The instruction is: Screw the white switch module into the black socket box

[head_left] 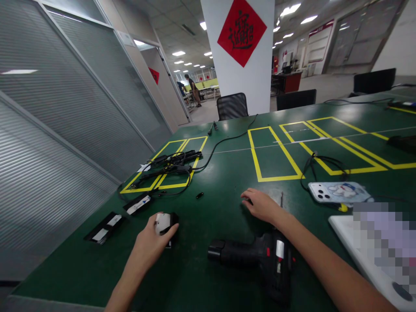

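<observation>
My left hand is closed around a small white-and-black device at the left front of the green table; its exact kind is not clear. My right hand rests palm down on the tabletop, fingers loosely bent and apart, with nothing visible in it. Under my right forearm lies a black cordless drill, its handle pointing left and its thin bit showing beyond the wrist. Between and beyond my hands is a tiny black piece.
Black cables and adapters lie in a heap over yellow tape at left. Flat black pieces with white labels are near the left edge. A phone in a patterned case, a coiled cable and a white-edged, pixelated object occupy the right.
</observation>
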`<state>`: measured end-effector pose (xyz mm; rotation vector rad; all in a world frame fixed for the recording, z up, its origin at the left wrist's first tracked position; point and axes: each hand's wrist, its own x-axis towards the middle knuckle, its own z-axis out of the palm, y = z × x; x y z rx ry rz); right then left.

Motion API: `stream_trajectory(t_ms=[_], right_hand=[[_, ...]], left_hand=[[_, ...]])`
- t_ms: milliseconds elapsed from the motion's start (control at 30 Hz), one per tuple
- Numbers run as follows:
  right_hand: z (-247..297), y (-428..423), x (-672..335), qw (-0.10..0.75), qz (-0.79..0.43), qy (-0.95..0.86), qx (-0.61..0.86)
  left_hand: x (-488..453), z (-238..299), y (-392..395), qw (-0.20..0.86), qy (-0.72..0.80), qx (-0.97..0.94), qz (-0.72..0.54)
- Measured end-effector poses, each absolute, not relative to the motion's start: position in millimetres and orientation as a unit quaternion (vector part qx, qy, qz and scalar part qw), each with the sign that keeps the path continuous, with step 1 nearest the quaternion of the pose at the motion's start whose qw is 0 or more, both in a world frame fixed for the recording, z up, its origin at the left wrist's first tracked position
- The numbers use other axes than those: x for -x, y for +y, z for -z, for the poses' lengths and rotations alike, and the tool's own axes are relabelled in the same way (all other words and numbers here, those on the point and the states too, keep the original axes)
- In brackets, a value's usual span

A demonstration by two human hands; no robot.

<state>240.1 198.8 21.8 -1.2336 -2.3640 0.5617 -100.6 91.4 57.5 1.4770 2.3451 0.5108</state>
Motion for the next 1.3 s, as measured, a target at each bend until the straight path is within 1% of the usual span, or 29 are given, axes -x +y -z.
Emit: stream_trajectory(t_ms=[100,200,267,367,433,467,500,600,767,833,967,1067,1133,1200,1233,1300], right_hand=[[-39,194,-227,0.222,-0.209,-0.851,0.428],[-57,184,-195,0.231,-0.284,-0.853,0.372],[-62,175,-165,0.223,-0.354,-0.836,0.355],[-55,163,-117,0.162,-0.464,-0.789,0.368],[-46,157,-89,0.116,-0.586,-0.737,0.317],[-41,155,-78,0.114,-0.651,-0.688,0.300],[-38,153,-70,0.134,-0.697,-0.639,0.296],[-35,146,-55,0.182,-0.763,-0.541,0.304],[-33,139,-46,0.211,-0.801,-0.469,0.306],[-28,138,-43,0.214,-0.798,-0.470,0.311],[-18,141,-42,0.190,-0.787,-0.498,0.310],[-20,144,-47,0.164,-0.738,-0.588,0.287],[-27,148,-52,0.126,-0.644,-0.696,0.291],[-35,157,-57,0.097,-0.489,-0.805,0.320],[-38,163,-60,0.106,-0.403,-0.843,0.342],[-41,180,-65,0.150,-0.240,-0.870,0.405]], left_hand=[[94,-66,90,0.226,0.803,-0.492,-0.250],[87,-71,91,0.297,0.770,-0.474,-0.309],[81,-73,91,0.339,0.747,-0.460,-0.339],[76,-74,92,0.381,0.724,-0.433,-0.378],[74,-74,91,0.399,0.710,-0.417,-0.404],[73,-74,91,0.402,0.704,-0.409,-0.418],[73,-74,90,0.402,0.700,-0.401,-0.433],[75,-72,87,0.383,0.700,-0.374,-0.473],[77,-65,83,0.382,0.702,-0.375,-0.470],[78,-62,81,0.387,0.706,-0.390,-0.447],[76,-61,76,0.379,0.721,-0.429,-0.390],[77,-68,75,0.346,0.734,-0.475,-0.340],[82,-72,78,0.309,0.755,-0.494,-0.299],[92,-74,85,0.266,0.789,-0.492,-0.253],[97,-73,89,0.246,0.808,-0.484,-0.230],[108,-69,96,0.219,0.837,-0.465,-0.189]])
